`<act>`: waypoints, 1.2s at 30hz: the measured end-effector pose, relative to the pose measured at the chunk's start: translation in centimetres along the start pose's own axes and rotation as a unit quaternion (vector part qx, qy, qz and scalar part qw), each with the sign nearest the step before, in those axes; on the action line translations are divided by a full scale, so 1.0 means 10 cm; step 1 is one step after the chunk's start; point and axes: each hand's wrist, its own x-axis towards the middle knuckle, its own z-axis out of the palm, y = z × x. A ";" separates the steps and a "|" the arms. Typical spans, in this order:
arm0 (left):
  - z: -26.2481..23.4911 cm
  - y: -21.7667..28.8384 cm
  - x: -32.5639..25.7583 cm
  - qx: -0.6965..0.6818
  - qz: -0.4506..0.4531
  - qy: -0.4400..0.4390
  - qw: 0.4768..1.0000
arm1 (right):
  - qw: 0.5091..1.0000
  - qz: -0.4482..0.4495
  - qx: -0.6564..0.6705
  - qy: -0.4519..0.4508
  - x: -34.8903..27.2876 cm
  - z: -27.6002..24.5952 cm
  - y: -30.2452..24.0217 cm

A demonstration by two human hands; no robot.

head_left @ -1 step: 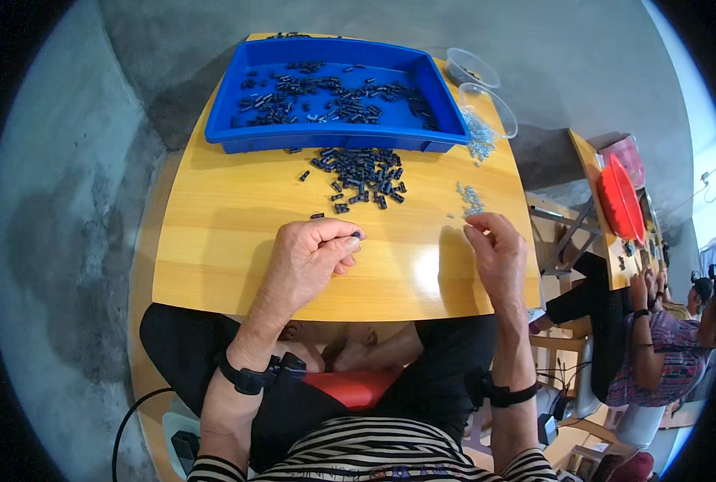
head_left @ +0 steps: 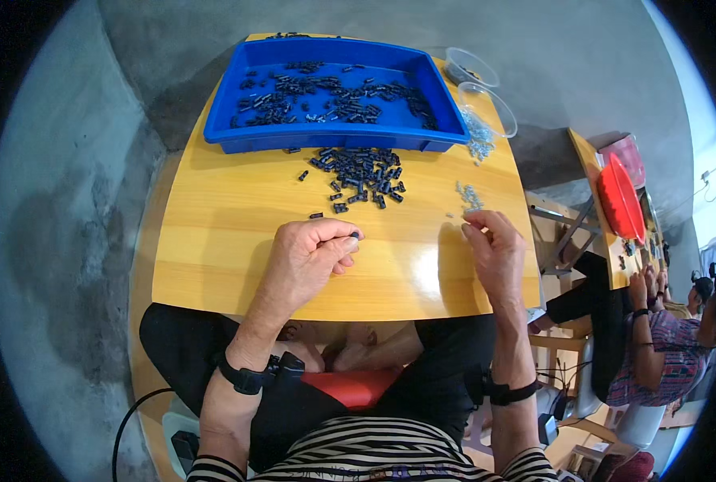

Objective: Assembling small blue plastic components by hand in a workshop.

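Note:
My left hand rests on the yellow wooden table and pinches a small black part between thumb and forefinger. My right hand hovers at the table's right side with its fingertips drawn together. Whether anything tiny sits between them is too small to tell. A few small clear pieces lie just beyond that hand. A loose pile of small black parts lies past both hands, in front of a blue tray that holds many more of them.
Two clear plastic cups stand right of the blue tray. A neighbouring table at the right carries a red tray, and another person sits there. The floor is grey concrete.

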 end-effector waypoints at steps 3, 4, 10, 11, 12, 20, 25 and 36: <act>0.02 -0.01 0.00 0.001 0.005 0.002 1.000 | 1.000 -0.024 -0.015 0.002 0.06 0.07 0.03; 0.02 0.00 -0.01 -0.004 0.012 0.009 1.000 | 0.999 -0.032 -0.032 0.001 0.07 0.09 0.04; 0.01 0.02 -0.03 -0.008 -0.002 0.014 1.000 | 0.995 -0.080 -0.058 -0.003 0.14 0.21 0.05; 0.01 0.01 -0.03 -0.008 -0.003 0.016 1.000 | 0.995 -0.080 -0.056 -0.005 0.15 0.23 0.04; 0.01 -0.01 -0.02 -0.015 0.007 0.011 1.000 | 0.993 -0.086 -0.081 -0.005 0.16 0.23 0.02; -0.04 0.01 -0.04 -0.009 0.013 0.004 1.000 | 0.985 -0.149 -0.074 0.046 0.13 0.32 -0.04; -0.05 0.06 -0.08 -0.081 -0.014 -0.032 0.996 | 0.908 0.136 0.377 -0.123 -0.02 0.22 -0.53; -0.07 0.24 -0.20 -0.054 0.056 -0.028 0.997 | 0.725 0.245 0.593 -0.249 -0.26 0.46 -0.77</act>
